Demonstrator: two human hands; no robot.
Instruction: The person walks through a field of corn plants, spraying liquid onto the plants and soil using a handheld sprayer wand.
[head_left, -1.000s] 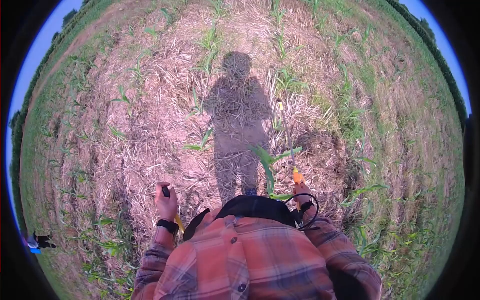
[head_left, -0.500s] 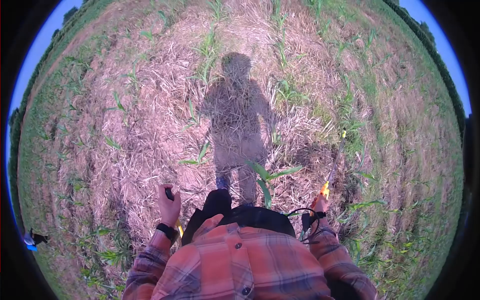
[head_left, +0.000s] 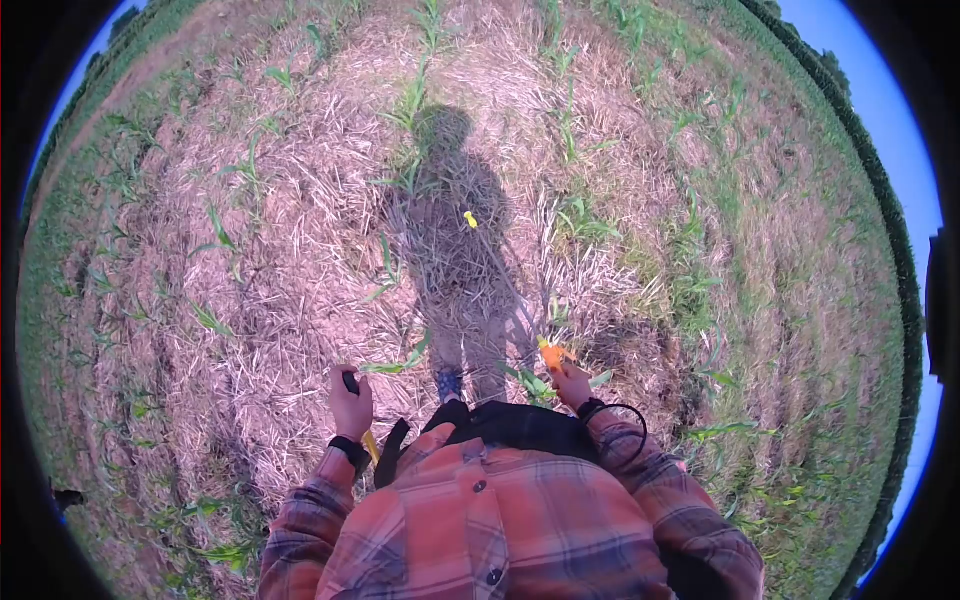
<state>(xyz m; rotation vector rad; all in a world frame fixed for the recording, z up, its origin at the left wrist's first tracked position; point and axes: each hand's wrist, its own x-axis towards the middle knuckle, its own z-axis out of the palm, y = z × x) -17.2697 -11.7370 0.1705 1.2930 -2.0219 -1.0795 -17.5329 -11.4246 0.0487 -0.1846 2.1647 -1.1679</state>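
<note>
My left hand is closed around the black grip of a pump lever, whose yellow bar shows below the wrist. On the other side, my right hand is wrapped round the orange-and-yellow handle of a spray wand. Its thin tube runs forward and left over my shadow, ending in a yellow nozzle above the straw-covered ground. A black hose loops beside my right wrist. Whether any spray leaves the nozzle cannot be made out.
Young green corn plants stand in rows across dry straw. One plant is close to my left hand, and another is just in front of me. Something dark shows at the far left edge.
My right hand has swung the spray wand from the right side inward, so its nozzle has moved left, over my shadow. My left hand has shifted slightly right, still on the lever.
</note>
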